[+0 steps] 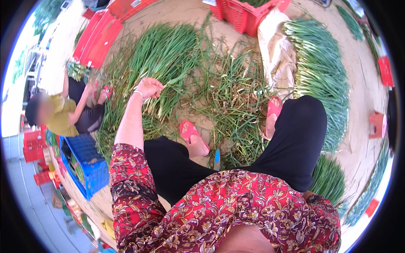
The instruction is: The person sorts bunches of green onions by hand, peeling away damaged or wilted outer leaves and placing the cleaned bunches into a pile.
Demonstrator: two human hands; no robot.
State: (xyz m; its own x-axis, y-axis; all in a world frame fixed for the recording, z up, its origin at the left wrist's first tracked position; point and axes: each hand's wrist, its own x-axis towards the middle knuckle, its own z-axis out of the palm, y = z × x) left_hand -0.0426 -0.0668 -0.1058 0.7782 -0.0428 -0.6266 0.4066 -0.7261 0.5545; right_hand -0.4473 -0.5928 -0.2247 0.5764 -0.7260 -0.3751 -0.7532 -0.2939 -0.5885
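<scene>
My left hand (150, 88) reaches forward over a large heap of spring onions (166, 48) on the ground, at the pale root ends nearest me. Its fingers are closed in a pinch, and a green stalk (174, 82) runs out from the fingertips. A bracelet circles that wrist. Of my right arm only the patterned sleeve (322, 215) shows beside my right knee; the hand is hidden. Between my feet lies a litter of loose leaves and trimmings (236, 92).
Right of me, a neat row of spring onions (322, 80) lies beside a pale sack (276, 50). Red crates (240, 17) stand ahead, a blue crate (90, 168) at left. Another person (63, 114) sits at left, holding a bunch. A blue-tipped thing (217, 159) lies near my left foot.
</scene>
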